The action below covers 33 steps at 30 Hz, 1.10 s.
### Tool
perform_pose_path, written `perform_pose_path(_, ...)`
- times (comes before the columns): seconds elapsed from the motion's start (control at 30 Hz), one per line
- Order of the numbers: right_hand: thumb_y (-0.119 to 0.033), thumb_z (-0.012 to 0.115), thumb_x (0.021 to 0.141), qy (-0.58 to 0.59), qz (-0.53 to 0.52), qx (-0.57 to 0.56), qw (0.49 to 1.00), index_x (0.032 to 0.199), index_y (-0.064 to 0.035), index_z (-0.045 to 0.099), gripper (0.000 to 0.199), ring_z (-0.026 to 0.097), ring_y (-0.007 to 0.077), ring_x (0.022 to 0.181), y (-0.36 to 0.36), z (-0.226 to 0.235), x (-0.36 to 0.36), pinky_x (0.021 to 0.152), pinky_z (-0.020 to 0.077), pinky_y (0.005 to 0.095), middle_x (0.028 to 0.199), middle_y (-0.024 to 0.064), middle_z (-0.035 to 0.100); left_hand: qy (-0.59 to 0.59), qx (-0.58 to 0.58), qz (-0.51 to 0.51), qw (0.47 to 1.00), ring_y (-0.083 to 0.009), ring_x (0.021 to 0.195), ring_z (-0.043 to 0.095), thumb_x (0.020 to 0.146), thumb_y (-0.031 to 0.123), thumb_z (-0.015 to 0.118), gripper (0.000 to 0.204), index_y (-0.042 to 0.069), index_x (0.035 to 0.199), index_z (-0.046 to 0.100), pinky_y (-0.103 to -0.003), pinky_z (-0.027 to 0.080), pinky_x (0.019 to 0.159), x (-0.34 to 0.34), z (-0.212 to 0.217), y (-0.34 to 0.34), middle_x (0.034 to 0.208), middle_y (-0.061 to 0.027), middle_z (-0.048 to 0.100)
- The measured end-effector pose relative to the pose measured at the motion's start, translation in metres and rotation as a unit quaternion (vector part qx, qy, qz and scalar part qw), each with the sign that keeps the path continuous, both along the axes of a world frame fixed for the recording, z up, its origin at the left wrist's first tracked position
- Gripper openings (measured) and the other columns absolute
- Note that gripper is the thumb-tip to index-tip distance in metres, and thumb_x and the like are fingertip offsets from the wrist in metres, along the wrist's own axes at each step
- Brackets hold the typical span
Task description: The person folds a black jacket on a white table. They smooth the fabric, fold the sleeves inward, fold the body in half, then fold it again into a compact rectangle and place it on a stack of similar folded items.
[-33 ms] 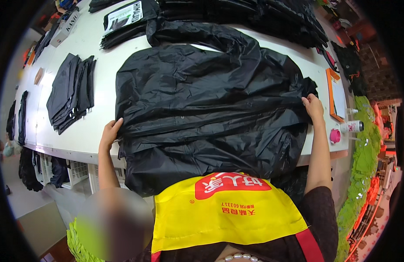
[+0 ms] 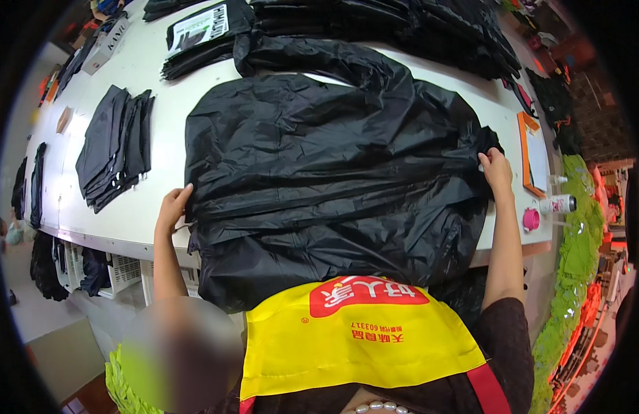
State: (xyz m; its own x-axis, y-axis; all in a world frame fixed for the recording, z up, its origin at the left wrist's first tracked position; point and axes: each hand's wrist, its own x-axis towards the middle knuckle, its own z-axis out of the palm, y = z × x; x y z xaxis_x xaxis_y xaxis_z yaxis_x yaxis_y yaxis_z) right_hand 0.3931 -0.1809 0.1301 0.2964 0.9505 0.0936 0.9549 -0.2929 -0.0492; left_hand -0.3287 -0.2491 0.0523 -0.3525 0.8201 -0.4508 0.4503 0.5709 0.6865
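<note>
A black, shiny, thin-fabric jacket [image 2: 333, 145] lies spread on the white table, its near part hanging over the front edge toward my yellow apron [image 2: 361, 338]. One sleeve [image 2: 319, 58] curves across its far side. My left hand [image 2: 172, 207] is closed on the jacket's left edge, thumb on top and fingers hidden beneath. On the opposite side, my right hand [image 2: 497, 170] pinches the right edge beside a bunched, dark piece of fabric [image 2: 490, 136]. Creases run across the cloth between both hands.
Folded black pieces [image 2: 115, 148] lie at left on the table [image 2: 171, 138]. Black garment stacks [image 2: 374, 24] and a printed packet [image 2: 198, 31] are at the back. An orange-edged box [image 2: 533, 153], pink cap [image 2: 531, 219] and bottle [image 2: 558, 203] stand right. Green cloth [image 2: 575, 241] hangs beyond.
</note>
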Motion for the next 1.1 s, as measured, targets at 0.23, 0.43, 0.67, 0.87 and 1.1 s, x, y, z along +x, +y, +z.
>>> perform_pose_path(0.23,-0.022,0.063,0.079,-0.011,0.236,0.166,0.957,0.128,-0.0038,0.045,0.055,0.043,0.0350,0.119,0.081,-0.011,-0.034,0.099,0.0360,0.0394,0.126,0.0194,0.049,0.096,0.134,0.014,0.986,-0.0247,0.088,0.061,0.075,0.058,0.061,0.073,-0.011,0.099,0.063,-0.033,0.046,0.079,0.005,0.006,0.142,0.094,-0.0210,0.065)
perform_pose_path(0.43,-0.040,0.069,0.073,0.107,0.105,-0.053,0.987,0.138,-0.0026,0.030,0.084,0.042,0.0361,0.124,0.149,-0.047,-0.017,0.101,0.0347,0.0393,0.133,0.0242,0.043,-0.054,0.029,0.142,0.988,-0.0281,0.079,0.065,0.068,0.052,0.072,0.071,-0.008,0.102,0.061,-0.035,0.051,0.069,0.007,-0.006,0.219,0.094,-0.0190,0.065)
perform_pose_path(0.67,-0.026,0.051,0.093,0.251,0.216,0.227,0.916,0.090,-0.0007,0.060,0.027,0.048,0.0117,0.069,0.199,-0.030,0.027,0.067,0.0411,0.0261,0.074,0.0048,0.056,-0.416,0.175,0.187,0.873,-0.0270,0.080,0.064,0.083,0.028,0.064,0.032,-0.001,0.096,0.062,-0.040,0.052,0.079,-0.042,0.077,0.256,0.093,-0.0151,0.066)
perform_pose_path(0.87,-0.035,0.040,0.092,-0.121,0.117,0.120,0.978,0.093,-0.0144,0.057,0.027,0.059,0.0331,0.089,0.294,-0.072,0.022,0.076,0.0482,0.0461,0.097,0.0133,0.060,0.059,0.349,0.352,0.867,-0.0292,0.086,0.063,0.081,0.038,0.064,0.056,-0.012,0.104,0.057,-0.036,0.049,0.078,-0.106,0.005,0.351,0.100,-0.0192,0.064)
perform_pose_path(1.1,-0.017,0.051,0.088,0.066,0.302,0.243,0.920,0.112,-0.0076,0.059,0.027,0.051,0.0324,0.112,0.243,-0.060,-0.089,0.094,0.0414,0.0384,0.117,0.0137,0.057,0.529,0.254,0.217,0.780,-0.0368,0.103,0.055,0.075,0.049,0.066,0.072,-0.012,0.111,0.053,-0.038,0.042,0.091,-0.037,-0.039,0.304,0.112,-0.0266,0.056)
